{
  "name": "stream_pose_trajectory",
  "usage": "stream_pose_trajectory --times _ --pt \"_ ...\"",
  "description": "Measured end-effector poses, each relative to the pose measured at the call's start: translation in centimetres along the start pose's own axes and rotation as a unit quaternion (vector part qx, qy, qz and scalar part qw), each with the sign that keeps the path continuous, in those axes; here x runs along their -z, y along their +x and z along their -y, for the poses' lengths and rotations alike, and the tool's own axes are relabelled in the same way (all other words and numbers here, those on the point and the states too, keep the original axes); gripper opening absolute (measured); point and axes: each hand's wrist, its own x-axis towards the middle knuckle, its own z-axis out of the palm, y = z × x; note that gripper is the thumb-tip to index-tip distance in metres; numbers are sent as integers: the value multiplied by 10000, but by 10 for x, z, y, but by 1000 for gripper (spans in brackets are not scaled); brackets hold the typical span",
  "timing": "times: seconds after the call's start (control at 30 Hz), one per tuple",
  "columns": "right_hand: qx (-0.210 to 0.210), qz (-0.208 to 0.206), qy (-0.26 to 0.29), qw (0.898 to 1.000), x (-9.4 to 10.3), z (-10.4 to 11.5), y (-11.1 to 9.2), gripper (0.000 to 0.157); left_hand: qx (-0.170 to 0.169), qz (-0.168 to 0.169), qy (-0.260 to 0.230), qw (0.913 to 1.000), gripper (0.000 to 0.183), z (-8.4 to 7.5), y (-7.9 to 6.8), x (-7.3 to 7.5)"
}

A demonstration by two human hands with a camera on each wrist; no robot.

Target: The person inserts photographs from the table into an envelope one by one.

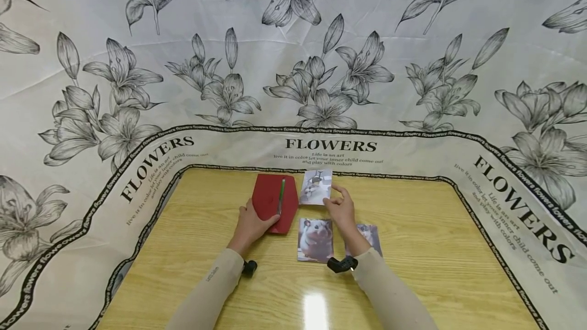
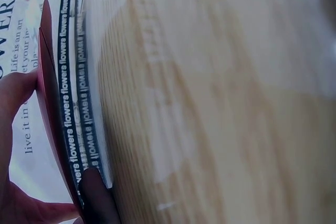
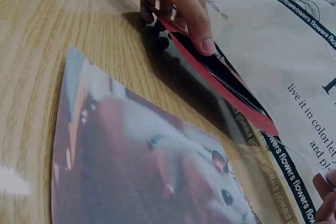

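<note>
Over the table [image 1: 426, 238], left fingers [image 3: 198, 24] curl around a red envelope [image 1: 267, 195].

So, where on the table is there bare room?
Bare table lies right of the right forearm, to the cloth's border; left of the left forearm; and between the forearms, nearer than the hamster card. It's crowded around the left hand on the red envelope, the right hand pinching the held card, and the partly hidden card below that wrist.
</note>
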Motion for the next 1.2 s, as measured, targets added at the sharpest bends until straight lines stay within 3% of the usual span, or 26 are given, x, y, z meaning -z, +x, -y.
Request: stream_pose_trajectory --times 0.27,1.2 --pt "-23 -312 231 9992 1 2 -1 57 -1 -7 48 10000 115 2 2 -1" --pt "-2 234 209 9995 -46 1 -25 55 -34 -32 84 10000 116 3 3 -1"
